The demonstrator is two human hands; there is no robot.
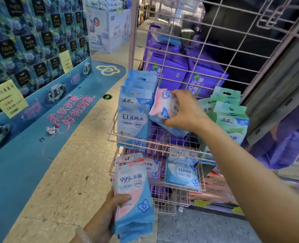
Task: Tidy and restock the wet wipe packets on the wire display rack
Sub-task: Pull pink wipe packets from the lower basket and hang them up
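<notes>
A pink wire display rack (112,128) stands in front of me with two basket shelves. My right hand (185,111) grips a small stack of pink-and-blue wet wipe packets (161,109), tilted, over the middle of the upper basket. My left hand (108,213) holds a fanned stack of pink-and-blue packets (133,186) low in front of the rack. Blue EDI packets (133,116) stand upright at the upper basket's left, green packets (231,116) at its right. The lower basket holds blue EDI packs (182,172) and a pink packet (151,170).
Large purple packs (169,71) are stacked behind the wire grid. A blue display wall of boxes (31,41) runs along the left, with yellow price cards. Speckled floor with a blue floor sticker (61,111) lies between wall and rack.
</notes>
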